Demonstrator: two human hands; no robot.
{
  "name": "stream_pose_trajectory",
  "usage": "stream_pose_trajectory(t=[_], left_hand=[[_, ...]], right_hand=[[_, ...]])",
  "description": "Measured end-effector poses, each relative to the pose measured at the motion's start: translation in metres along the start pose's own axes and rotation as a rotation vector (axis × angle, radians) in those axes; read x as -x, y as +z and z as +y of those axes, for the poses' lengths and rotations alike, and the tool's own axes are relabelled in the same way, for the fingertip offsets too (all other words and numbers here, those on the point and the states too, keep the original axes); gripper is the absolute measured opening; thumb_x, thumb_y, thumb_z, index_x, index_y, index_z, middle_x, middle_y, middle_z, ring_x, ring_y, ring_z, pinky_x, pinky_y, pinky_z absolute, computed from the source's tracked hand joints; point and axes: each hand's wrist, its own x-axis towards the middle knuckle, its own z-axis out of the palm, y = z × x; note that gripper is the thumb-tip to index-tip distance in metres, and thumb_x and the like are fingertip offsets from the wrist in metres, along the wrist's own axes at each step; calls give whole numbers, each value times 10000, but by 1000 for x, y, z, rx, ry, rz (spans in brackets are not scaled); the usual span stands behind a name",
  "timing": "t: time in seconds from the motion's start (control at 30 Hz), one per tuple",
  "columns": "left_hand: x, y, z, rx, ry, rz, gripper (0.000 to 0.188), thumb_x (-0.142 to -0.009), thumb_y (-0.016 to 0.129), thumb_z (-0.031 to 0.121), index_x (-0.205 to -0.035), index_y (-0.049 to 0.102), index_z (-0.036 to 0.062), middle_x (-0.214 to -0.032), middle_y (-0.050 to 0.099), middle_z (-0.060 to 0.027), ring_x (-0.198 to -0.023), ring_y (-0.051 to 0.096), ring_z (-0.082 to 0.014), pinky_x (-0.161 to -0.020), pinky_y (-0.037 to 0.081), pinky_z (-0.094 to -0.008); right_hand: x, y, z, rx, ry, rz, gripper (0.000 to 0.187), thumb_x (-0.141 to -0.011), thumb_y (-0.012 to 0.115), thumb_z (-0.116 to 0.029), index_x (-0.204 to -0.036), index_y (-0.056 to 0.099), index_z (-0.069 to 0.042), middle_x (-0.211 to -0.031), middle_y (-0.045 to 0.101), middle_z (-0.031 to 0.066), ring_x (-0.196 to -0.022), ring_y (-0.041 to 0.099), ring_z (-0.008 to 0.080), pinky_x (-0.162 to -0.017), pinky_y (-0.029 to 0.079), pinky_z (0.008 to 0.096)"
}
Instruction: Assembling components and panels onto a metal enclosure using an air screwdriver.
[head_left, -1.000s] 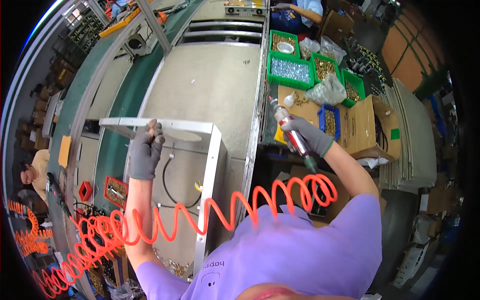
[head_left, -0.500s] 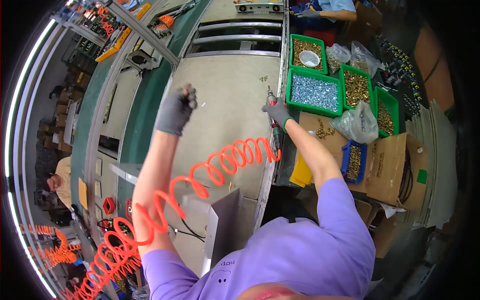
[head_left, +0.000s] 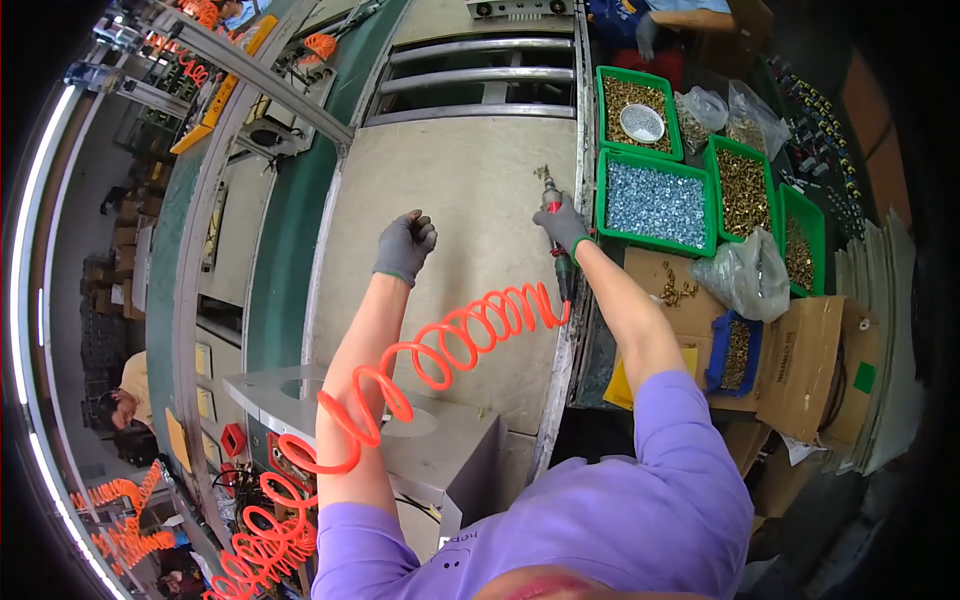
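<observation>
My right hand [head_left: 565,224], in a grey glove, is wrapped around a pneumatic screwdriver [head_left: 561,262] with a red and dark green body, lying along the right edge of the work surface [head_left: 470,180]. An orange coiled air hose [head_left: 435,350] runs from its rear end across my left forearm. Just beyond the driver's tip is a small cluster of screws [head_left: 541,172]. My left hand [head_left: 406,247], also gloved, is held over the surface with curled fingers; what they hold, if anything, is hidden. Below it, near my body, stands a grey sheet-metal casing [head_left: 465,450], partly behind my left forearm and the hose.
Right of the surface are green bins [head_left: 712,215] of brass parts and silvery parts, a plastic bag [head_left: 745,275], a blue bin [head_left: 733,355] and a cardboard box [head_left: 805,365]. Metal rollers [head_left: 480,78] cross the far end. Another person's gloved hand [head_left: 647,36] is at the far right.
My left hand has moved right and nearer to my body. The metal casing, tilted before, now stands with its top face level. My right hand stays on the screwdriver.
</observation>
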Motion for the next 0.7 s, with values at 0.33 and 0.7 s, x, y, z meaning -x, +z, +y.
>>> stream_pose_trajectory(t=[0.33, 0.7], left_hand=[[-52, -27, -76, 143, -129, 59, 140, -878, 463, 133, -938, 545, 37, -810, 591, -110, -727, 577, -244, -662, 521, -362], [-60, -6, -132, 230, -146, -201, 415, -933, 436, 401, -1048, 506, 8, -774, 529, -69, -691, 498, -194, -657, 435, -323]], right_hand=[[28, 17, 20, -32, -157, -237, 958, -599, 714, -326, -1386, 250, -38, -1157, 539, 217, -1033, 555, 310, -877, 438, 353], [118, 9, -3, -267, -94, -663, 795, -710, 680, -177, -1382, 261, -104, -782, 546, 71, -532, 539, 125, -422, 450, 275]])
